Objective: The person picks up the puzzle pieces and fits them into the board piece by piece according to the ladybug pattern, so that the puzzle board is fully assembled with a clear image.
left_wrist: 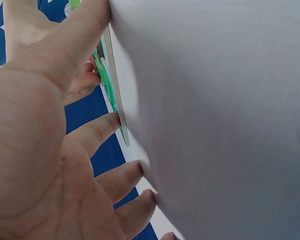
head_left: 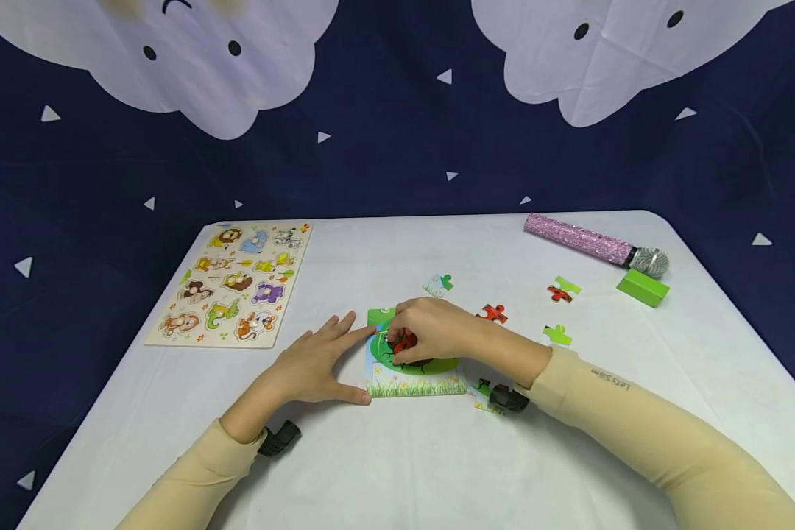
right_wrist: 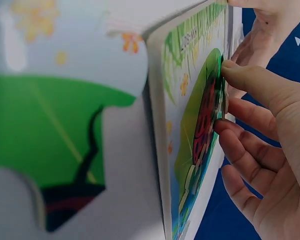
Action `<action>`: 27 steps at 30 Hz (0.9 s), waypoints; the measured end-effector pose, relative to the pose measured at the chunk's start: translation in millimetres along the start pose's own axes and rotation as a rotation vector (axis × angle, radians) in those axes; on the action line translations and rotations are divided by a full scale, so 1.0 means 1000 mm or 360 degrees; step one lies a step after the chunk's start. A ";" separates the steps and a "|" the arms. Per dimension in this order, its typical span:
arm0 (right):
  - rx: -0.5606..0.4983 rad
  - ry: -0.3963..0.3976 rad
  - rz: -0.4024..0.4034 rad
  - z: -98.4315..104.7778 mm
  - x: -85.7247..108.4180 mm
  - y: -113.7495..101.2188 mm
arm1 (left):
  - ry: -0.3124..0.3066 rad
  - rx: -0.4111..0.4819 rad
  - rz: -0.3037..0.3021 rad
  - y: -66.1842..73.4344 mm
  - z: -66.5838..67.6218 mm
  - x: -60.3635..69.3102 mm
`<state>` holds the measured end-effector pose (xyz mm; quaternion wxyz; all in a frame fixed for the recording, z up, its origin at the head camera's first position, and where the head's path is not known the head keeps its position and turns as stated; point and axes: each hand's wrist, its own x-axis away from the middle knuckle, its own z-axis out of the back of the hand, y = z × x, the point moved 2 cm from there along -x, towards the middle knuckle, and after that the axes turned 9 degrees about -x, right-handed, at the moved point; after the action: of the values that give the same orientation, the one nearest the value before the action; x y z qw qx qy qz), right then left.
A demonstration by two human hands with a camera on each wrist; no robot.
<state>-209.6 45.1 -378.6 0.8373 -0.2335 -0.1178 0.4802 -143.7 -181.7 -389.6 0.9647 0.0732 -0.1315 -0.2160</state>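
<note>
A ladybug jigsaw board [head_left: 417, 386] with a grass border lies flat at the middle of the table. My left hand [head_left: 314, 361] is spread beside it, index fingertip and thumb touching its left edge, other fingertips on the table in the left wrist view. Over the board, my right hand [head_left: 430, 331] pinches a red and black puzzle piece [head_left: 404, 342] between thumb and fingers, mostly hidden. In the right wrist view the right hand [right_wrist: 270, 130] holds the piece's thin edge against the board's picture. A loose green-and-blue piece [right_wrist: 55, 120] looms close to that camera.
Loose pieces lie around: a blue-green one [head_left: 437, 285] behind the board, a red one [head_left: 493, 313], a red-green one [head_left: 562, 289] and a green one [head_left: 558, 335] to the right. An animal peg puzzle [head_left: 232, 287], a pink glitter microphone [head_left: 583, 239] and a green block [head_left: 642, 288] stand farther out.
</note>
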 end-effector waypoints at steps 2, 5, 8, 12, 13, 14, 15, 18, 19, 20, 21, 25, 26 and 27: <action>-0.0002 0.0002 -0.0004 0.000 0.000 0.000 | 0.0001 -0.0003 0.0000 0.000 0.000 0.000; -0.0004 0.0005 -0.0010 0.000 0.000 0.000 | -0.0003 -0.0002 0.0004 0.000 0.000 0.000; -0.0017 0.0007 -0.0013 -0.002 -0.001 0.000 | -0.0011 0.0006 0.0008 0.000 0.000 0.001; -0.0025 0.0013 -0.0013 -0.003 -0.003 0.000 | -0.0014 0.0011 0.0006 0.000 0.000 0.001; -0.0022 0.0015 -0.0014 -0.003 -0.003 0.001 | -0.0015 0.0010 0.0006 0.000 -0.001 0.001; -0.0021 0.0015 -0.0016 -0.003 -0.003 0.001 | -0.0015 0.0009 0.0006 0.000 -0.001 0.001; -0.0020 0.0014 -0.0018 -0.003 -0.004 0.001 | -0.0016 0.0008 0.0006 0.000 -0.001 0.001; -0.0024 0.0000 -0.0023 -0.003 -0.004 0.001 | -0.0024 0.0008 0.0009 0.000 -0.001 0.001; -0.0027 -0.0007 -0.0024 -0.002 -0.004 0.001 | -0.0024 0.0007 0.0008 0.000 0.000 0.001; -0.0029 -0.0014 -0.0026 -0.002 -0.004 0.001 | -0.0023 0.0006 0.0006 0.000 0.000 0.001; -0.0033 -0.0019 -0.0025 -0.002 -0.003 0.001 | -0.0022 0.0002 0.0003 0.000 0.000 0.001; -0.0045 -0.0041 -0.0028 0.000 -0.003 0.001 | -0.0009 -0.0013 -0.0005 0.000 0.000 0.000; -0.0047 -0.0044 -0.0029 0.001 -0.003 0.001 | -0.0008 -0.0015 -0.0006 -0.001 -0.001 0.000; -0.0052 -0.0046 -0.0026 0.001 -0.002 0.001 | -0.0006 -0.0017 -0.0007 -0.001 -0.001 0.000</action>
<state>-211.6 43.6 -378.0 0.8355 -0.2392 -0.1396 0.4746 -144.1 -182.0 -390.4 0.9644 0.0680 -0.1321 -0.2188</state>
